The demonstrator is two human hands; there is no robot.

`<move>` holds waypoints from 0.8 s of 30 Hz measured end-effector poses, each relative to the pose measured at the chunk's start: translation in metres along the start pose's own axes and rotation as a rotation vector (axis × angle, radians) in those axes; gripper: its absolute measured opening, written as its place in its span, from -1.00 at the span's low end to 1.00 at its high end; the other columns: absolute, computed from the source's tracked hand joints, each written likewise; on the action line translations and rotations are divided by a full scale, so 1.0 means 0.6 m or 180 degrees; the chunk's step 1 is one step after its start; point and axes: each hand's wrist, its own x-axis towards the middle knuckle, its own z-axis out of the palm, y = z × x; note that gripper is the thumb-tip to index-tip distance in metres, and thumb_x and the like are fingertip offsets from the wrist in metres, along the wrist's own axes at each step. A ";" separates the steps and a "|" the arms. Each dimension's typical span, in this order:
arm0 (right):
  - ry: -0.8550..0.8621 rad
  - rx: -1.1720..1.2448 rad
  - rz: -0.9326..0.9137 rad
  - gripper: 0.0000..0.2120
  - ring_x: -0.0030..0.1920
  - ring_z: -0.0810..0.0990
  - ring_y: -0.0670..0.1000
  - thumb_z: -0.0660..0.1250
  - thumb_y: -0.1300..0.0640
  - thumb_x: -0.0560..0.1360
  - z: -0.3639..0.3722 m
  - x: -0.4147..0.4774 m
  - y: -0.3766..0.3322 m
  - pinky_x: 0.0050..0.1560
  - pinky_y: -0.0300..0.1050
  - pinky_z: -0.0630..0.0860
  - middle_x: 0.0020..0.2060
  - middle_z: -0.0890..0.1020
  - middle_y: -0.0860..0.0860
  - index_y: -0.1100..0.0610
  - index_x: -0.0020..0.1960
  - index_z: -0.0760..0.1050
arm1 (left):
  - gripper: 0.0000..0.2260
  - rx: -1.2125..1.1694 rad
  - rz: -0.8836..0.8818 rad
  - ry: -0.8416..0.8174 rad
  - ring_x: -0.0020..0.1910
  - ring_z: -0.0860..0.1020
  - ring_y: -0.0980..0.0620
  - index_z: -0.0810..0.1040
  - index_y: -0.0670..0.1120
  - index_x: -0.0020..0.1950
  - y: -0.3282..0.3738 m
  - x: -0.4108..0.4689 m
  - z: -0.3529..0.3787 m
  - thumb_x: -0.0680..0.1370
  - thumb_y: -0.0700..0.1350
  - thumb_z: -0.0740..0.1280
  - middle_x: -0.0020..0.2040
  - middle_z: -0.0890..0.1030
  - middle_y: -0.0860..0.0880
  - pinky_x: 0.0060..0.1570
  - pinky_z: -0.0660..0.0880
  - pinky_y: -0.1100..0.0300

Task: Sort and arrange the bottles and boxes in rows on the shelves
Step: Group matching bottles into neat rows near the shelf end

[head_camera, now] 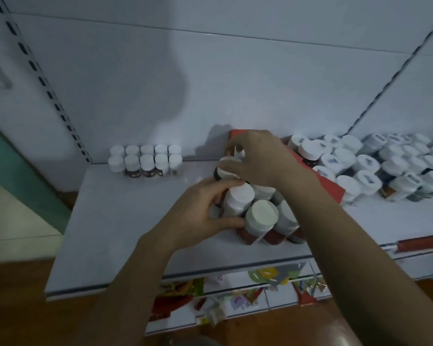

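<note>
A cluster of white-capped bottles (261,218) with red-brown labels stands mid-shelf on the white shelf (125,226). My left hand (203,211) grips one bottle (238,201) at the cluster's left side. My right hand (258,158) reaches over the cluster and holds the white cap of a dark bottle (223,169) at its back. A red box (328,183) lies partly hidden behind my right wrist. Two neat rows of small white-capped bottles (145,159) stand against the back wall at the left.
A dense crowd of white-capped bottles (365,166) fills the shelf's right side. A slotted upright (48,83) runs along the left of the back panel. Colourful packets (185,293) sit on the lower shelf beneath. A wooden floor shows below.
</note>
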 end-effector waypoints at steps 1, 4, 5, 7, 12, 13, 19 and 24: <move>0.0010 0.0029 -0.0082 -0.63 0.05 0.60 0.03 0.42 -0.15 0.46 0.000 0.004 0.001 -0.05 -0.16 0.43 0.04 0.67 -0.02 0.05 0.15 0.64 | -0.43 -0.0071 -0.0034 0.0140 -0.13 0.45 0.27 0.52 0.08 0.38 -0.007 -0.006 0.011 0.41 0.06 0.59 -0.06 0.45 0.34 -0.14 0.34 0.45; -0.0127 0.0077 -0.0443 -0.61 0.02 0.61 0.02 0.43 -0.23 0.42 0.003 0.015 -0.001 -0.03 -0.12 0.51 0.00 0.67 -0.03 0.03 0.08 0.67 | -0.47 0.0078 -0.0210 0.0735 -0.07 0.47 0.20 0.52 0.07 0.28 -0.012 -0.023 0.034 0.38 0.06 0.61 0.06 0.48 0.14 -0.10 0.35 0.43; -0.0209 0.0083 -0.0565 -0.58 0.00 0.61 0.02 0.43 -0.27 0.41 0.004 0.018 -0.002 -0.03 -0.09 0.54 -0.02 0.66 -0.02 0.03 0.06 0.67 | -0.50 0.0155 -0.0258 0.0918 -0.02 0.48 0.21 0.51 0.07 0.24 -0.009 -0.028 0.041 0.38 0.06 0.61 0.11 0.49 0.09 -0.08 0.36 0.44; -0.0422 0.0085 -0.0770 -0.56 -0.05 0.58 0.03 0.46 -0.27 0.39 0.005 0.022 -0.002 -0.09 -0.10 0.50 -0.05 0.60 0.00 0.04 0.07 0.66 | -0.57 0.0151 -0.0386 0.1215 0.08 0.50 0.23 0.48 0.06 0.20 0.005 -0.039 0.056 0.43 0.01 0.59 0.15 0.53 0.15 -0.07 0.39 0.43; -0.0588 0.0235 -0.1188 -0.59 0.06 0.52 0.04 0.46 -0.03 0.46 -0.005 0.020 0.001 0.00 -0.15 0.38 0.12 0.59 0.06 0.10 0.26 0.60 | -0.60 0.0358 -0.0824 0.2304 0.14 0.49 0.32 0.40 0.13 0.25 0.046 -0.088 0.093 0.52 -0.02 0.50 0.14 0.50 0.43 0.00 0.46 0.35; -0.0482 0.0389 -0.1191 -0.59 0.09 0.53 0.05 0.45 0.00 0.47 -0.009 0.016 0.008 0.03 -0.15 0.40 0.15 0.59 0.06 0.09 0.28 0.58 | -0.59 0.0431 -0.0901 0.2591 0.15 0.48 0.31 0.39 0.14 0.27 0.059 -0.096 0.101 0.52 -0.06 0.50 0.13 0.49 0.45 0.04 0.49 0.26; 0.0708 0.1748 -0.0851 -0.62 0.05 0.50 0.05 0.38 0.03 0.52 -0.070 -0.072 0.110 0.01 -0.17 0.37 0.10 0.51 0.06 0.06 0.30 0.44 | -0.60 0.0912 -0.0727 0.3604 0.17 0.47 0.28 0.38 0.15 0.30 0.187 -0.072 0.123 0.56 -0.15 0.43 0.23 0.49 0.19 0.10 0.52 0.20; 0.1793 0.1710 -0.0236 -0.67 -0.09 0.46 -0.03 0.32 0.02 0.55 -0.148 -0.182 0.323 -0.10 -0.45 0.28 -0.01 0.46 0.08 -0.01 0.31 0.52 | -0.65 0.0929 -0.0011 0.3267 0.16 0.51 0.10 0.36 0.08 0.27 0.296 0.086 0.179 0.56 -0.11 0.40 0.23 0.49 0.08 0.01 0.52 0.24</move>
